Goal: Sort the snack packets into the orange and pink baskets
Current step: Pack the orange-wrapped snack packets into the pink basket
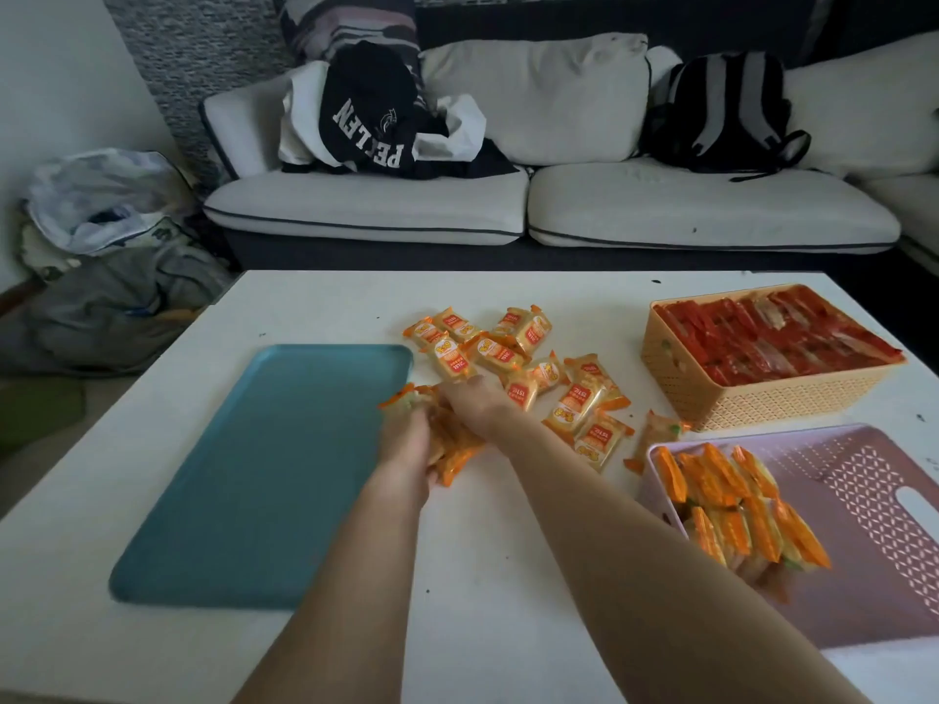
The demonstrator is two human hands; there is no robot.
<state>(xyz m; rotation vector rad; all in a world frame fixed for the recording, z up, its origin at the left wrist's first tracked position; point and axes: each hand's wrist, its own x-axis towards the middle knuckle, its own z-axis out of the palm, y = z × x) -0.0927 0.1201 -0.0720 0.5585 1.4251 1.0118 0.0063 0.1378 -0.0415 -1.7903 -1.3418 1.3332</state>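
Now my left hand (pixel 406 449) and right hand (pixel 475 401) clutch a bundle of orange-edged film snack packets (pixel 452 452) between them; light, slippery, crushable, so I judge gently squeezing the middles safest.

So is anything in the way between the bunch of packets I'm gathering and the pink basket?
Nothing tall. Loose yellow-and-orange packets lie flat on the table between the bunch and the pink basket, and a single orange-ended packet lies by its far left corner. Lifted over them and the rim, the bunch should pass.
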